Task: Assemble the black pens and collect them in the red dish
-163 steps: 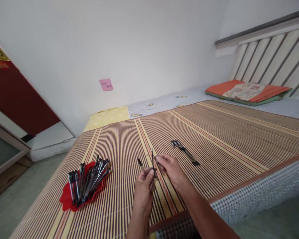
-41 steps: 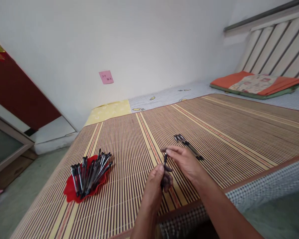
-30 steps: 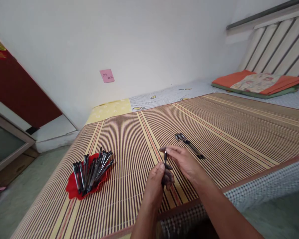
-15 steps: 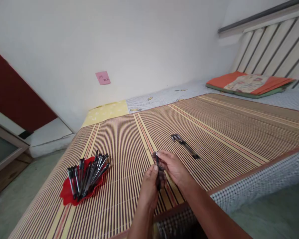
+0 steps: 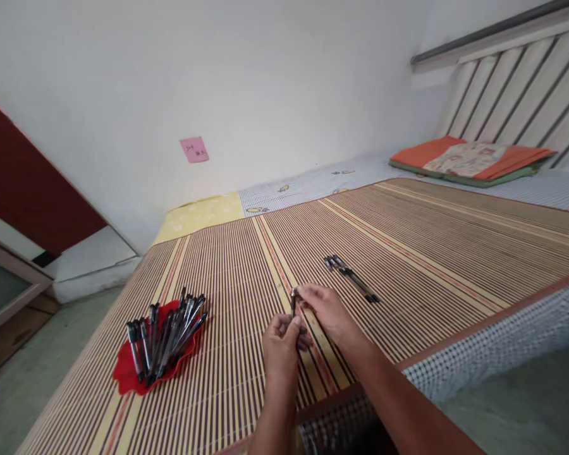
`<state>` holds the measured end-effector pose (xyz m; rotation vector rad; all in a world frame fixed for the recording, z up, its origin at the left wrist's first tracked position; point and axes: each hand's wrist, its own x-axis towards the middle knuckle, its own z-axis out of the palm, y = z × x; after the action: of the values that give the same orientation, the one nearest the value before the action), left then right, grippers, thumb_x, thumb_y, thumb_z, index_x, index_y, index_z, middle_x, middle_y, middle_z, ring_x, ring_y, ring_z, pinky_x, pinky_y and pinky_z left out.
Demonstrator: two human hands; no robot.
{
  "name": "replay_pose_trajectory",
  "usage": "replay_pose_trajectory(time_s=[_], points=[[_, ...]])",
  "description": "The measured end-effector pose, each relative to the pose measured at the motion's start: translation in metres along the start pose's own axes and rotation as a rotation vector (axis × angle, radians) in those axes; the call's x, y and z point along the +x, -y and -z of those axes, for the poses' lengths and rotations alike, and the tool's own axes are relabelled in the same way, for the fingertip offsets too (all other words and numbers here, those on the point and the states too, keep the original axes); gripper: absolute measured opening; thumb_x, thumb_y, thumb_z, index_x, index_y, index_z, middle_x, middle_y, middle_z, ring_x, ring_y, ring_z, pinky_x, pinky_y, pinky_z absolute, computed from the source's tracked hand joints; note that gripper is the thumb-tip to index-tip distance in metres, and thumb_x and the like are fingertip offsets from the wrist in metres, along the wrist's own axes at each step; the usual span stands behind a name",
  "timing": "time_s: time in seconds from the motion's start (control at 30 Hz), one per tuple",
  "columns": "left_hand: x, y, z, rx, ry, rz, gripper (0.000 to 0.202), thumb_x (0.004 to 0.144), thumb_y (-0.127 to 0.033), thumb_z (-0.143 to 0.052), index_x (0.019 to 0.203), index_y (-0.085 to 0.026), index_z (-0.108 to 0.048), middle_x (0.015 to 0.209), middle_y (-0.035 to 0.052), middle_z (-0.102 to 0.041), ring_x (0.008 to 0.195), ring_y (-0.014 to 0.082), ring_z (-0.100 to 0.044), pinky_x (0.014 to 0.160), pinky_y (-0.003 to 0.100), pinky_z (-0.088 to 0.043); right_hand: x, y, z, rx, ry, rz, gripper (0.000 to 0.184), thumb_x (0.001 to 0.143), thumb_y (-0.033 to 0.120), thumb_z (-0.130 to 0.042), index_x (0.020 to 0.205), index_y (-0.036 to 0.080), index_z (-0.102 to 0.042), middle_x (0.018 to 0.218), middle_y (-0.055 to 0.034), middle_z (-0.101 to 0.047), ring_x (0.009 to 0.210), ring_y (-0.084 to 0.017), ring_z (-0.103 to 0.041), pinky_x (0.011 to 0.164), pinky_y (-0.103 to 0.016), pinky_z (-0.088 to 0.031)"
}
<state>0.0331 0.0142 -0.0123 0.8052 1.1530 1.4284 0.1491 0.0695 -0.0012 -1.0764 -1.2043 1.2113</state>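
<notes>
A slim dark pen [image 5: 293, 304] stands nearly upright above the striped mat [image 5: 237, 291], its lower part pinched between the thumb and fingers of the left hand [image 5: 281, 341]. The right hand [image 5: 326, 311] closes thumb and forefinger on its far, upper end. Five seconds earlier, that end stood free beyond the right fingertips. The pen looks black, with a small pale glint at the top.

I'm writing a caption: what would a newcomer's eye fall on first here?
Likely the bright red tray at picture left, heaped with dark pens on the striped mat. Next, near the middle, the left hand holding a slim dark piece upright, with the right hand at its top. Then the folded orange cloth at far right.
</notes>
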Motion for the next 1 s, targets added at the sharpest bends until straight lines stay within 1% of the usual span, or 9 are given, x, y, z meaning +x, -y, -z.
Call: replay_pose_trajectory(time_s=[0.07,0.13,0.2,0.3,0.4,0.6,0.77,0.9,1.0], points=[[0.002,0.001,0.002,-0.07,-0.024,0.032,0.046,0.061,-0.051,-0.087,0.071,-0.017,-0.057,0.056,-0.0017,-0.061,0.044,0.0106,-0.055,0.045,0.02,-0.041,0.01,0.001,0.013,-0.424,-0.132,0.155,0.035,0.091,0.043,-0.053,0.104,0.016,-0.071,0.105,-0.0136,-0.071,0.102,-0.028,-0.063,0.091,-0.04,-0.048],[0.003,0.002,0.004,-0.129,-0.05,0.06,0.048,0.059,-0.051,-0.088,0.073,-0.017,-0.058,0.057,-0.0023,-0.061,0.044,0.0093,-0.053,0.044,0.019,-0.039,0.022,0.002,0.026,-0.869,-0.247,0.195,0.041,0.092,0.034,-0.052,0.121,0.009,-0.067,0.133,-0.0215,-0.062,0.128,-0.035,-0.051,0.107,-0.048,-0.038],[0.003,0.002,0.006,-0.163,-0.061,0.071,0.049,0.058,-0.051,-0.09,0.074,-0.017,-0.058,0.058,-0.0031,-0.06,0.046,0.0084,-0.051,0.045,0.019,-0.039,0.031,0.0,0.035,-1.173,-0.264,0.124,0.049,0.093,0.033,-0.053,0.133,0.005,-0.06,0.148,-0.024,-0.05,0.138,-0.041,-0.04,0.111,-0.054,-0.031],[0.001,0.001,0.006,-0.156,-0.035,0.095,0.049,0.06,-0.052,-0.089,0.075,-0.017,-0.059,0.06,-0.003,-0.06,0.049,0.0086,-0.051,0.048,0.02,-0.041,0.039,-0.007,0.04,-1.375,-0.188,0.033,0.053,0.096,0.035,-0.05,0.139,0.004,-0.055,0.154,-0.0232,-0.045,0.138,-0.043,-0.038,0.108,-0.057,-0.033],[0.0,-0.001,0.007,-0.158,-0.034,0.106,0.05,0.059,-0.053,-0.09,0.074,-0.017,-0.058,0.06,-0.0032,-0.059,0.05,0.0086,-0.051,0.048,0.021,-0.041,0.04,-0.011,0.038,-1.453,-0.146,0.034,0.047,0.097,0.034,-0.048,0.132,0.005,-0.06,0.149,-0.0232,-0.05,0.13,-0.042,-0.045,0.1,-0.054,-0.038],[0.002,-0.003,0.008,-0.192,-0.061,0.107,0.051,0.057,-0.052,-0.091,0.075,-0.017,-0.058,0.06,-0.0042,-0.058,0.049,0.0081,-0.05,0.047,0.021,-0.04,0.033,-0.005,0.037,-1.445,-0.215,0.09,0.033,0.097,0.03,-0.05,0.112,0.008,-0.069,0.117,-0.0208,-0.068,0.111,-0.034,-0.058,0.088,-0.042,-0.042],[0.001,-0.002,0.008,-0.164,-0.03,0.114,0.051,0.059,-0.053,-0.09,0.077,-0.017,-0.06,0.059,-0.0043,-0.057,0.049,0.0084,-0.049,0.047,0.021,-0.039,0.03,-0.006,0.04,-1.442,-0.235,0.084,0.027,0.095,0.024,-0.054,0.111,0.007,-0.068,0.114,-0.0203,-0.068,0.107,-0.033,-0.062,0.086,-0.038,-0.043],[0.001,-0.002,0.007,-0.149,-0.017,0.104,0.051,0.058,-0.054,-0.089,0.076,-0.016,-0.06,0.057,-0.0044,-0.057,0.049,0.0081,-0.047,0.046,0.02,-0.037,0.029,-0.009,0.036,-1.398,-0.183,0.044,0.018,0.092,0.016,-0.056,0.103,0.009,-0.069,0.109,-0.0183,-0.07,0.101,-0.029,-0.065,0.081,-0.034,-0.043],[0.002,-0.002,0.007,-0.138,-0.005,0.111,0.052,0.058,-0.057,-0.088,0.076,-0.016,-0.059,0.057,-0.0037,-0.058,0.046,0.0072,-0.045,0.044,0.019,-0.034,0.025,-0.01,0.029,-1.291,-0.136,0.05,0.016,0.089,0.014,-0.058,0.101,0.011,-0.069,0.104,-0.0168,-0.071,0.096,-0.026,-0.067,0.078,-0.033,-0.043]])
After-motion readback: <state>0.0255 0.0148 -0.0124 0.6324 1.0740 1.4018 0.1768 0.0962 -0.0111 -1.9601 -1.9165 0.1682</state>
